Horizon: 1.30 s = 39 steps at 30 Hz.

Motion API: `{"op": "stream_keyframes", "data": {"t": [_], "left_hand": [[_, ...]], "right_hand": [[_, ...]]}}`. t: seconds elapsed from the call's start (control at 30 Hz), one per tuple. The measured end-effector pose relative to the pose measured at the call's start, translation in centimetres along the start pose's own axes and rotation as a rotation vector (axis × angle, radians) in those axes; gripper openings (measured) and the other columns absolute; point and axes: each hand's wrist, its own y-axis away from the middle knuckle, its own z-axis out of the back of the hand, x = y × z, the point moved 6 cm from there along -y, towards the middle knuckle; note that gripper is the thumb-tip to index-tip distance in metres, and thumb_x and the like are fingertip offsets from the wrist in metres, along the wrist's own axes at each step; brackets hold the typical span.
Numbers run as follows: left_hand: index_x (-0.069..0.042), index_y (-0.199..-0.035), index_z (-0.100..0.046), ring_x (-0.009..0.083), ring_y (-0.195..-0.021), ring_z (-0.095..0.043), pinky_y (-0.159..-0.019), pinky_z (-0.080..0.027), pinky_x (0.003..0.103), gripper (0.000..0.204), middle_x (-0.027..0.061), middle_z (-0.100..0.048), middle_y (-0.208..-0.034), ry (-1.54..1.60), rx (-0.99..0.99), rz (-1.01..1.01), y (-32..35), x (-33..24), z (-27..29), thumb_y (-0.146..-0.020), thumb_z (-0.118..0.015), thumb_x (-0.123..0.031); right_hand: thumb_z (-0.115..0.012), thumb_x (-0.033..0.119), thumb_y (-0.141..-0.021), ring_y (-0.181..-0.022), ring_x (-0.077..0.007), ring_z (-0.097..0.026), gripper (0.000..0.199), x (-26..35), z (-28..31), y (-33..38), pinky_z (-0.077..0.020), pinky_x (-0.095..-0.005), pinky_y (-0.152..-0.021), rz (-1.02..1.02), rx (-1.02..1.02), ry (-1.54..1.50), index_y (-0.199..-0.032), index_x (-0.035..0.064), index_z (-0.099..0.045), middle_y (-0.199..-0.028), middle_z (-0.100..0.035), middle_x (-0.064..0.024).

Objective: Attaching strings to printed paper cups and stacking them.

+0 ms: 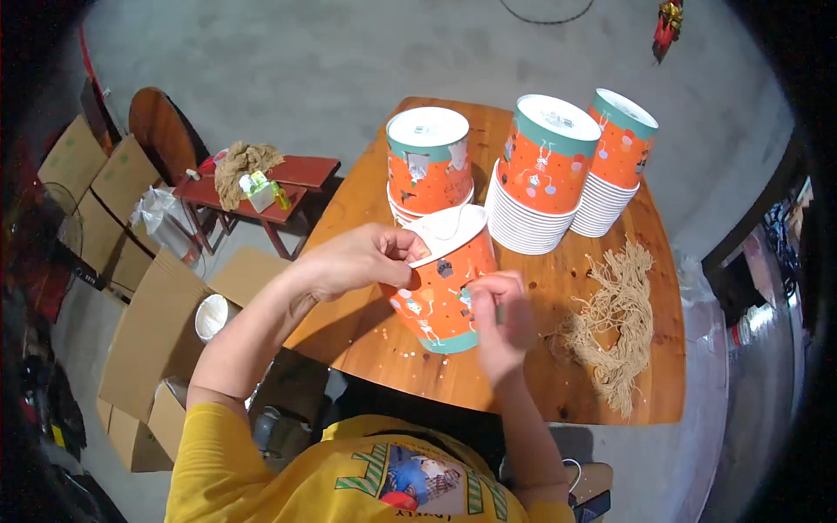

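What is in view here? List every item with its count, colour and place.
Held paper cup: one, orange with a teal band and white inside, over the table's near edge.
Cup stacks: three, orange and teal with white rims, upside down on the far half of the table.
Twine bundle: one, tan, on the table's right side.
Wooden table: one, brown, centre.
Small red bench: one, left of the table, carrying a tan twine heap.
Cardboard boxes: several, brown, on the floor at left, one with a white cup inside.
Left hand: grips the held cup's rim.
Right hand: blurred, against the cup's side.
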Motion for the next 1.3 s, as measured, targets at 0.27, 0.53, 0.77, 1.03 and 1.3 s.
{"op": "stream_keyframes", "data": {"t": [0.27,0.53,0.77,1.03,1.3], "left_hand": [[-0.002,-0.092,-0.059,0.0049,-0.078,-0.054,-0.069,-0.044,0.022,0.016,-0.0028,-0.058,-0.084,-0.037,0.031,-0.04,-0.9,-0.5,-1.8,-0.077,-0.057,0.002],[-0.003,-0.095,-0.057,0.0046,-0.078,-0.053,-0.069,-0.043,0.02,0.018,-0.0028,-0.057,-0.083,-0.045,0.024,-0.069,-1.2,-0.6,-2.6,-0.077,-0.058,0.001],[-0.004,-0.095,-0.054,0.0042,-0.079,-0.05,-0.069,-0.041,0.02,0.02,-0.0029,-0.054,-0.085,-0.043,0.007,-0.084,-1.4,-1.0,-3.2,-0.077,-0.058,0.001],[-0.004,-0.099,-0.053,0.0049,-0.08,-0.049,-0.072,-0.042,0.021,0.023,-0.0037,-0.052,-0.084,-0.091,-0.007,-0.07,-1.2,-1.3,-3.8,-0.077,-0.058,0.001],[-0.003,-0.11,-0.051,0.006,-0.086,-0.051,-0.076,-0.044,0.022,0.031,-0.001,-0.055,-0.092,-0.062,0.052,-0.101,-1.4,-1.1,-4.9,-0.079,-0.056,0.002]], "right_hand": [[-0.063,0.007,-0.084,-0.08,-0.0285,-0.056,0.016,2.4,-0.8,0.7,-0.0435,-0.0405,-0.071,0.401,0.098,0.193,-0.097,0.0075,-0.054,-0.093,-0.06,-0.0088],[-0.06,0.002,-0.081,-0.077,-0.0289,-0.056,0.015,3.0,1.1,0.0,-0.0442,-0.039,-0.069,0.263,-0.028,0.176,-0.095,0.0063,-0.054,-0.092,-0.061,-0.0101],[-0.062,-0.001,-0.076,-0.076,-0.0285,-0.057,0.019,3.4,0.4,0.9,-0.0451,-0.0401,-0.074,0.394,0.149,0.247,-0.092,0.0032,-0.054,-0.091,-0.061,-0.0114],[-0.06,-0.003,-0.075,-0.069,-0.0279,-0.057,0.013,3.6,2.0,0.3,-0.0473,-0.0376,-0.062,0.156,0.032,0.223,-0.083,0.0037,-0.052,-0.081,-0.056,-0.0118],[-0.057,-0.005,-0.075,-0.059,-0.025,-0.055,0.013,3.0,2.6,0.0,-0.0462,-0.0324,-0.055,-0.01,0.012,0.139,-0.08,0.004,-0.048,-0.072,-0.05,-0.0109]]}}
